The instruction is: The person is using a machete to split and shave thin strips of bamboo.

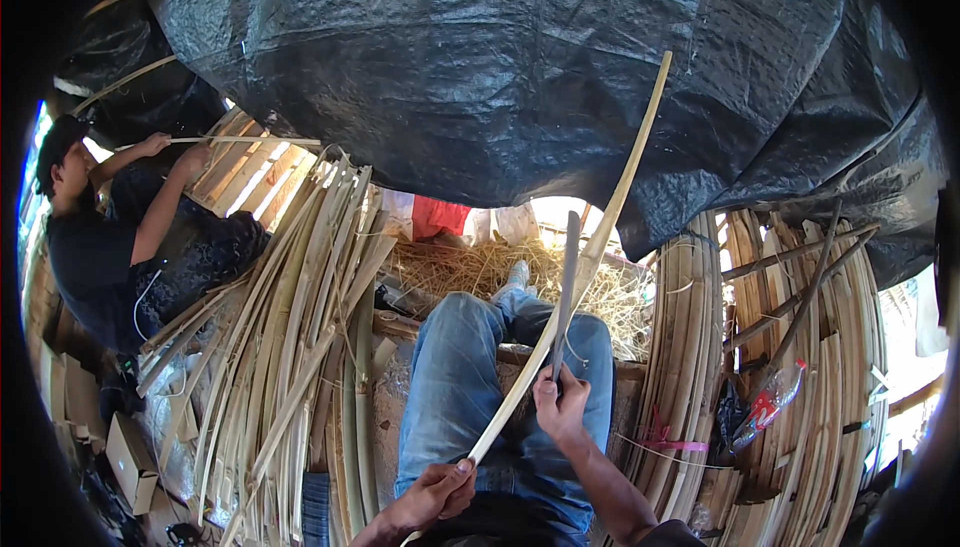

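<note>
Over the lap, toward twelve o'clock: long pale bamboo strip [590, 247], probably light, springy, sharp-edged; best gripped low. Left hand [435, 495] closed round its lower end at six o'clock. Right hand [560, 407] clenched on a knife [567, 282], blade against the strip.

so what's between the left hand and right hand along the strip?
In the head view, only bare bamboo strip runs from the left hand up to the right hand, crossing over the jeans. The knife begins at the right hand.
</note>
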`<state>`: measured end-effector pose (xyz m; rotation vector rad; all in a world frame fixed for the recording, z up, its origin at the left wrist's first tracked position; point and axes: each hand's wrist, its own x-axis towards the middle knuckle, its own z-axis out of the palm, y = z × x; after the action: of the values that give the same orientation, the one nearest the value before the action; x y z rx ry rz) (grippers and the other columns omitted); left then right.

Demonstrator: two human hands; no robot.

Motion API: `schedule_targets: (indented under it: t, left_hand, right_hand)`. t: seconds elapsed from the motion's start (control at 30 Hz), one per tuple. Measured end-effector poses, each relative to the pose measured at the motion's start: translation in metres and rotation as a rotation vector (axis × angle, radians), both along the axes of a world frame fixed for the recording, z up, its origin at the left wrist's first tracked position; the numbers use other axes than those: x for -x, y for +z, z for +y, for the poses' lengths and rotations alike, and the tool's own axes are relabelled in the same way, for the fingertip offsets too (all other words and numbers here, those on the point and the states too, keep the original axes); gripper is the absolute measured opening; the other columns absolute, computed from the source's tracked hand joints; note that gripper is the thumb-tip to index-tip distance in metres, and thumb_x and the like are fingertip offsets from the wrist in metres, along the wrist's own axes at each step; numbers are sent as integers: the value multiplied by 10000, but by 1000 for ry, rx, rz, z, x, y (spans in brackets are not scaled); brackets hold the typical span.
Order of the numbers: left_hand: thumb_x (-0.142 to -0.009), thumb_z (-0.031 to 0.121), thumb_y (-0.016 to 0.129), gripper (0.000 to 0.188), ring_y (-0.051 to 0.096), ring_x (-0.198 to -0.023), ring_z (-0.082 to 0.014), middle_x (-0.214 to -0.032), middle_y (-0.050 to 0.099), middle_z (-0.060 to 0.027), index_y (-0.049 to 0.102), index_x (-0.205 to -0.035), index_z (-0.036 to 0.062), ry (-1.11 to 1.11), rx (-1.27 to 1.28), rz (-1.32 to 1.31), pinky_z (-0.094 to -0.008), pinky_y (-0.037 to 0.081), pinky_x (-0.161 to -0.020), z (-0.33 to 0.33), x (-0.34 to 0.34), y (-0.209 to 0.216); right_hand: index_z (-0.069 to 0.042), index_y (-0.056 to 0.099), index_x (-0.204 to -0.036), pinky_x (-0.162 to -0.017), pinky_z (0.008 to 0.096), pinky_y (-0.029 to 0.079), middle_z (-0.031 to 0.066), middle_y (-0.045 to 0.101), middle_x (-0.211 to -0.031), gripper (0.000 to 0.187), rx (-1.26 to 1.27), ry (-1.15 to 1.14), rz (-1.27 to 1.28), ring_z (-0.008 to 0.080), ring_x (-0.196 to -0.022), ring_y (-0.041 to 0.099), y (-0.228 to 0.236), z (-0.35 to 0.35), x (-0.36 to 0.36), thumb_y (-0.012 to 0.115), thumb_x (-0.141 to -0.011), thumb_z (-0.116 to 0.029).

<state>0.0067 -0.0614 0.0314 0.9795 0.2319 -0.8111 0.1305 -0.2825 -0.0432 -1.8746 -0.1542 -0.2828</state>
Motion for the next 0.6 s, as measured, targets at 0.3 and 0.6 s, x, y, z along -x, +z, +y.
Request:
schedule_targets:
  t: [0.3,0.6]
  left_hand:
    - [-1059,486,406,508,234,-441,-62,-554,288,60,394,-701,126,81,-120,10,-263,179,-416,1,-26,16]
    - [-1070,466,374,499,206,-442,-61,-562,236,70,352,-691,142,15,68,122,-255,166,-410,11,3,23]
  right_hand:
    - [-40,600,-849,-569,370,502,101,582,-662,460,286,318,-162,313,-589,629,-4,14,23,776,-801,-462]
    - [-33,625,-815,-541,395,503,107,605,-599,563,624,-5,-483,289,-527,638,24,-73,-90,647,-867,-593]
